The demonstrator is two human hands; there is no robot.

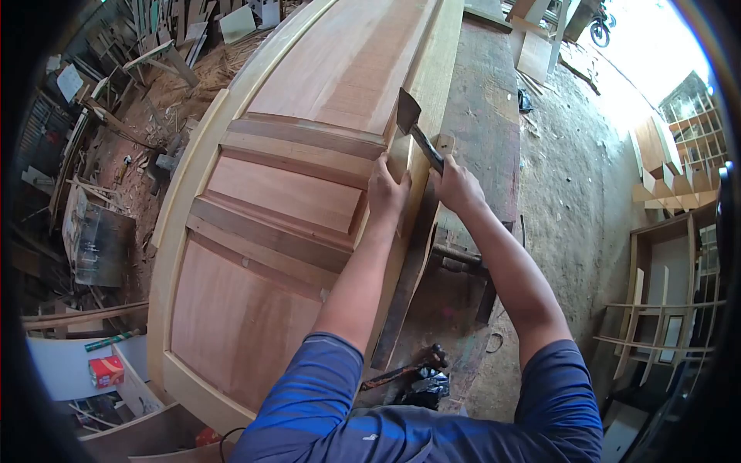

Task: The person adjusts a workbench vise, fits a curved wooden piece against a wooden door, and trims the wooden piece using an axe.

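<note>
My right hand (460, 187) is closed around the dark handle of a hatchet (408, 113). Its broad flat blade points up and left, over the side rail of a panelled wooden door (285, 185). To the left, my left hand (387, 190) is at the inner edge of that rail, with fingers and thumb around a narrow pale wood strip (399, 154). The strip's lower end is hidden by the hand. The door lies flat beneath both hands, its raised panels framed by mouldings and cross rails.
The door rests on a worn workbench (482, 100). A clamp-like metal bar (457, 258) and a black plastic bag (428, 386) are near my body. Wood scraps (185, 62) litter the left floor; wooden shelf frames (668, 262) stand at right. A red box (106, 371) is at lower left.
</note>
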